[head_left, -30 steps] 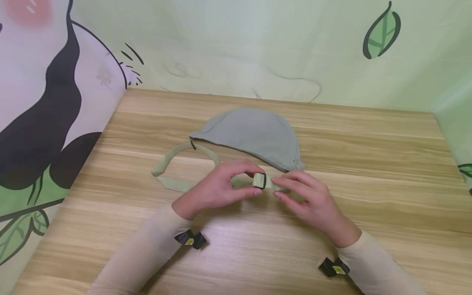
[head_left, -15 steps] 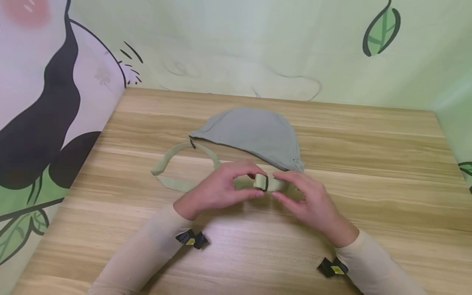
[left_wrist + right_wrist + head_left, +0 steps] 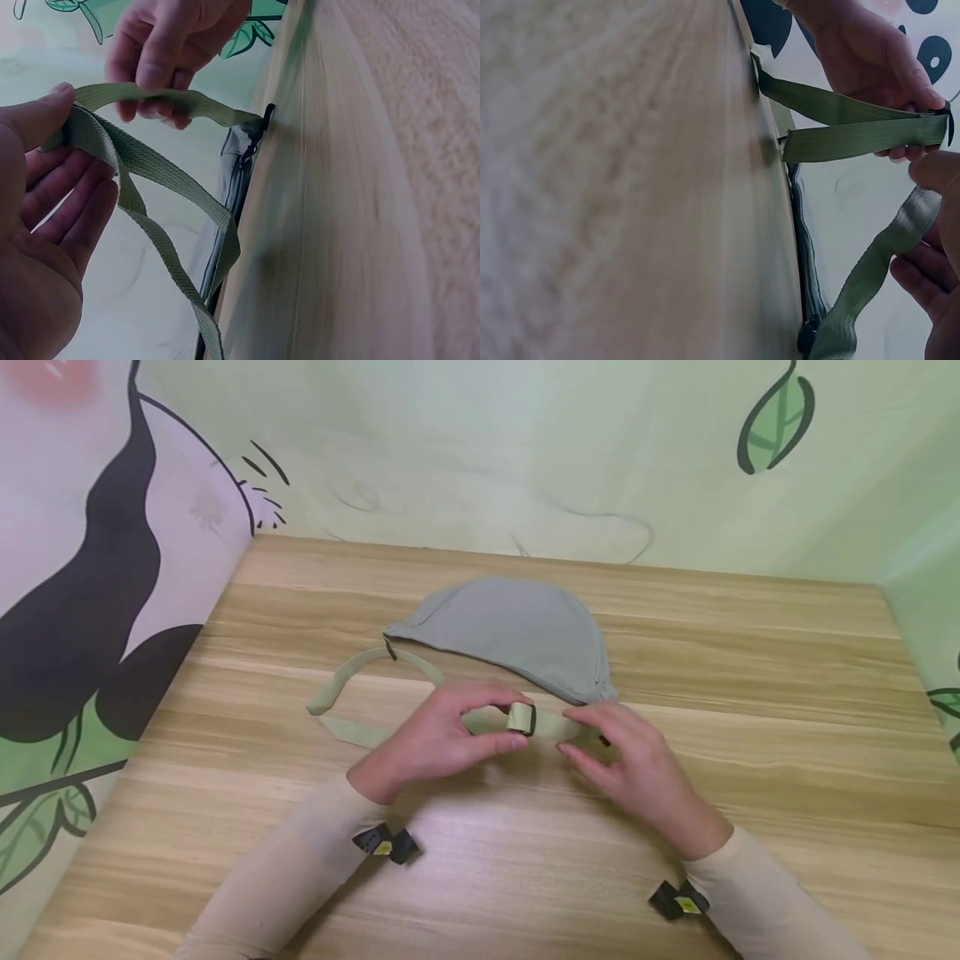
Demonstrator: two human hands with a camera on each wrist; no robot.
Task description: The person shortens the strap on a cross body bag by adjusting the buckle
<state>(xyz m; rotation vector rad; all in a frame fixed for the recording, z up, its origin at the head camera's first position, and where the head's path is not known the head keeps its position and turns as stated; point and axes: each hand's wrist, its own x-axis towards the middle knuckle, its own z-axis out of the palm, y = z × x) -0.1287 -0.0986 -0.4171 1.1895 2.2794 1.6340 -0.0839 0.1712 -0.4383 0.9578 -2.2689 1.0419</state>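
A grey waist bag (image 3: 510,631) lies flat on the wooden table, its zipped edge toward me. Its pale green webbing strap (image 3: 341,681) loops out to the left, and part of it is raised off the table. My left hand (image 3: 442,731) pinches a black slide buckle (image 3: 532,719) between thumb and fingers, with a short fold of strap standing through it. To the right, my right hand (image 3: 633,764) pinches the strap between thumb and fingertips. In the left wrist view, the strap runs from the right hand (image 3: 176,45) down to the bag's end.
The wooden table (image 3: 750,693) reaches back to a pale green printed backdrop (image 3: 450,452). A panda print (image 3: 120,543) covers the left side. Small black devices are strapped to both wrists.
My left hand has shifted slightly left with the buckle. The right fingers are now farther from it, and more strap shows between the hands. The bag stays put.
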